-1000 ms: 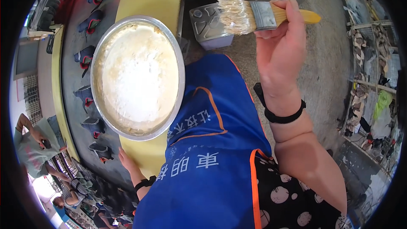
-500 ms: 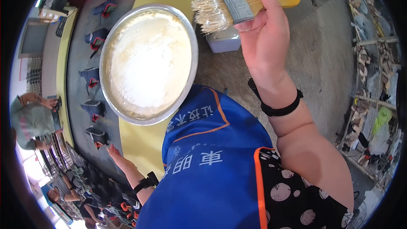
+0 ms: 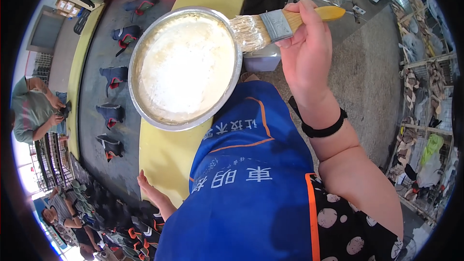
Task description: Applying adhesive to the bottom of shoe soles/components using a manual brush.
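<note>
My right hand (image 3: pixel 309 48) is closed round a wide paintbrush (image 3: pixel 278 25) with a yellow wooden handle and a metal ferrule. Its pale, paste-streaked bristles meet the rim of a round metal basin (image 3: pixel 239 67) in the picture; whether they touch it I cannot tell. White, creamy paste (image 3: pixel 181 67) fills much of that basin. At the lower left, my left hand (image 3: pixel 152 192) is stretched out over the yellow table edge with nothing in it. Nearest to it is a dark shoe upper (image 3: pixel 110 147) on the black belt.
More dark shoe uppers with red trim (image 3: pixel 115 76) stand in a row along the black belt (image 3: pixel 89 116). Across the belt, a person in a grey-green shirt (image 3: pixel 36 111) handles a dark piece. A pale box (image 3: pixel 262 62) stands beyond the basin. Loaded racks (image 3: pixel 425 92) line the right.
My left hand has drawn back from the shoe upper. The view has shifted, so the basin and belt appear farther right. The brush's bristles now reach the basin's rim in the picture.
</note>
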### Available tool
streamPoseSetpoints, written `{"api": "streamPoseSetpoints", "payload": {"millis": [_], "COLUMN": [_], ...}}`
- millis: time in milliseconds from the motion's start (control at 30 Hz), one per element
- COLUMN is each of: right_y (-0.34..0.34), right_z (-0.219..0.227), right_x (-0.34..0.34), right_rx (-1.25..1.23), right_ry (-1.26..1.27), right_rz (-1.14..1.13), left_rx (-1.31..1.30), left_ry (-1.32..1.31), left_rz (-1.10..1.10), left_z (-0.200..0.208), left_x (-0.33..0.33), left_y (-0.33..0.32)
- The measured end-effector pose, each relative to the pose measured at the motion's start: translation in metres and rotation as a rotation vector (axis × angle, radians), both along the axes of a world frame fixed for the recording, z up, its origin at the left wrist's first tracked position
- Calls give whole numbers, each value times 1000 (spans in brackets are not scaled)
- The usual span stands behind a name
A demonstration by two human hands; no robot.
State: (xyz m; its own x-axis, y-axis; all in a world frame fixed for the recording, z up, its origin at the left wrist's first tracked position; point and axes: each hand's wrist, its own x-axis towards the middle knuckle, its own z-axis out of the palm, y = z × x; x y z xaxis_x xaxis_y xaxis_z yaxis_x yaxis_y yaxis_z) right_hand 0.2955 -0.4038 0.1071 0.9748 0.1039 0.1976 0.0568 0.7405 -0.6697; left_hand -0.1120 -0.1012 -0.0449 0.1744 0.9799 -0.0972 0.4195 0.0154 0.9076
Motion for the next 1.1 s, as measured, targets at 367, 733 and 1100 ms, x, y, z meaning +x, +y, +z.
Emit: {"api": "streamPoseSetpoints", "payload": {"millis": [367, 733, 1100], "right_y": [28, 1, 48], "right_z": [-5, -35, -27], "right_x": [-11, 15, 26], "right_rx": [85, -27, 63], "right_ry": [32, 120, -38], "right_rz": [166, 159, 311], "left_rx": [29, 391, 650], "left_ry": [-115, 189, 418], "left_rz": [54, 63, 184], "left_z": [25, 9, 107], "left_x": [-29, -34, -59], "left_y": [-18, -58, -22]}}
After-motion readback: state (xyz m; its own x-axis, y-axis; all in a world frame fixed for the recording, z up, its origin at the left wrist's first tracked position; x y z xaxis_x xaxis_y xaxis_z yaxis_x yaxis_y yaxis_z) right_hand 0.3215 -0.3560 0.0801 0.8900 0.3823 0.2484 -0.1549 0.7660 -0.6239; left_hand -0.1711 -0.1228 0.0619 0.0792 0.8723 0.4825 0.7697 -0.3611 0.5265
